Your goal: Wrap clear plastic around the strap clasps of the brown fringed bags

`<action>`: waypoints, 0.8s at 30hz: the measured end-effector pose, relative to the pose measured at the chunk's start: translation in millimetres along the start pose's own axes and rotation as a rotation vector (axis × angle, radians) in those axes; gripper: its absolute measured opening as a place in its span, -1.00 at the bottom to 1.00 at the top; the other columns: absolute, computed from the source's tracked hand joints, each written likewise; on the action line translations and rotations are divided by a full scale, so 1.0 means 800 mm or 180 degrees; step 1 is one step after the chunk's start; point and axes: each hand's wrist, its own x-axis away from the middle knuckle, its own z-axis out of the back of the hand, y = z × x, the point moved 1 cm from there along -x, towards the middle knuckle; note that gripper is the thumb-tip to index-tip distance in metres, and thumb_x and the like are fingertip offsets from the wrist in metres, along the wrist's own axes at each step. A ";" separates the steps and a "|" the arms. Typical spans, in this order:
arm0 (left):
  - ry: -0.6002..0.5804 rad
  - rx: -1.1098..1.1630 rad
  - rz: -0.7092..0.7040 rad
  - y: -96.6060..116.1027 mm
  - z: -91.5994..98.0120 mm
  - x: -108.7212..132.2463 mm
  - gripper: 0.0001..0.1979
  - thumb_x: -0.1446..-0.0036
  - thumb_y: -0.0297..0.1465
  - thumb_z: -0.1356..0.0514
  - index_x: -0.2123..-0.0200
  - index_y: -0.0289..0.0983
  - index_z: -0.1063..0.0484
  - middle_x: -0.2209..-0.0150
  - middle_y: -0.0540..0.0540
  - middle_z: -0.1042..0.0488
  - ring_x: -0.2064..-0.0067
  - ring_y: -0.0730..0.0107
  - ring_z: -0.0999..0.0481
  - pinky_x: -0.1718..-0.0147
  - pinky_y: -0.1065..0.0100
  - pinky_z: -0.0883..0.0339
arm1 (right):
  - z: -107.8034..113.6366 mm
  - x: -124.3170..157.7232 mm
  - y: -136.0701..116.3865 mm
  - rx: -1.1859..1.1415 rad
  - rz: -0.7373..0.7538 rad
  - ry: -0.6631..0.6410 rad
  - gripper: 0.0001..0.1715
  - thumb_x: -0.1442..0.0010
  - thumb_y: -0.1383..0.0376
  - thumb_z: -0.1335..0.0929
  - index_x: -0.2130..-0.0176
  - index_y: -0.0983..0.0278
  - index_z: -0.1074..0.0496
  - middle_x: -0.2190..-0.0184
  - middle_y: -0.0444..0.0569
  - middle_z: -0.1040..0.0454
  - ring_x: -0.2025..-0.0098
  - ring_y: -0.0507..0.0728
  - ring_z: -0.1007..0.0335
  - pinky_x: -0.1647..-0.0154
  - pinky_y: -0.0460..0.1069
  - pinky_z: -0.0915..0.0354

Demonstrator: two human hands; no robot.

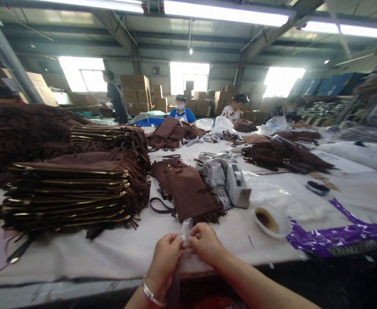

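Both my hands meet at the table's front edge over a small piece of clear plastic [187,226], which looks like a little bag or strip. My left hand [166,256] is closed in a pinch on its left side, and a silver bangle circles that wrist. On the other side, my right hand [207,243] pinches the plastic between thumb and fingers. Just beyond them lies a brown fringed pouch [191,193], overlapping another, with a strap loop [161,206] beside it. The plastic's lower end is hidden by my fingers.
Left stands a tall stack of brown zippered pouches [69,184], near a pink comb [0,253]. To the right are a tape dispenser [237,184], a tape roll [273,222] and purple plastic [342,234]. Across the table sits a person in blue [182,113]; other people are nearby.
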 end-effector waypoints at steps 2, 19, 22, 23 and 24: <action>-0.0218 0.0598 0.0315 0.004 -0.003 0.003 -0.82 0.01 -0.31 -0.22 0.42 -0.33 -0.38 0.57 0.07 -0.34 0.67 0.67 -0.08 0.68 0.53 0.10 | 0.000 0.003 0.001 0.0060 0.0106 0.0085 -0.90 0.09 0.43 -0.29 0.45 0.29 -0.36 0.64 -0.18 -0.42 0.63 -0.01 -0.28 0.65 -0.15 -0.11; -0.0250 0.1433 0.0737 0.016 -0.009 0.025 -0.81 -0.10 -0.50 -0.16 0.17 -0.31 -0.36 0.53 0.07 -0.31 0.69 0.72 -0.12 0.75 0.64 0.05 | -0.002 0.019 -0.024 -0.0073 -0.0446 0.0190 -0.88 0.21 0.44 -0.36 0.52 0.30 -0.34 0.60 -0.15 -0.46 0.50 0.02 -0.33 0.51 -0.12 -0.15; -0.0490 0.1707 0.0924 0.018 -0.009 0.023 -0.86 -0.09 -0.53 -0.15 0.23 -0.33 -0.37 0.55 0.08 -0.28 0.70 0.75 -0.08 0.75 0.66 0.08 | -0.002 0.022 -0.026 -0.0100 -0.0463 0.0164 -0.85 0.24 0.43 -0.38 0.54 0.29 -0.33 0.62 -0.18 -0.43 0.53 0.01 -0.29 0.54 -0.13 -0.12; -0.0574 0.1886 0.1067 0.018 -0.010 0.021 -0.89 -0.10 -0.54 -0.14 0.26 -0.33 -0.36 0.55 0.09 -0.25 0.71 0.77 -0.07 0.75 0.67 0.09 | -0.002 0.023 -0.026 -0.0106 -0.0491 0.0160 -0.84 0.24 0.43 -0.39 0.54 0.29 -0.32 0.63 -0.18 -0.42 0.53 0.01 -0.29 0.55 -0.13 -0.11; -0.0641 0.2085 0.1212 0.019 -0.011 0.020 -0.91 -0.11 -0.55 -0.12 0.28 -0.33 -0.35 0.56 0.11 -0.23 0.71 0.78 -0.05 0.75 0.68 0.11 | -0.003 0.023 -0.026 -0.0077 -0.0509 0.0176 -0.83 0.23 0.42 -0.39 0.53 0.29 -0.32 0.62 -0.19 -0.42 0.54 0.00 -0.29 0.55 -0.13 -0.10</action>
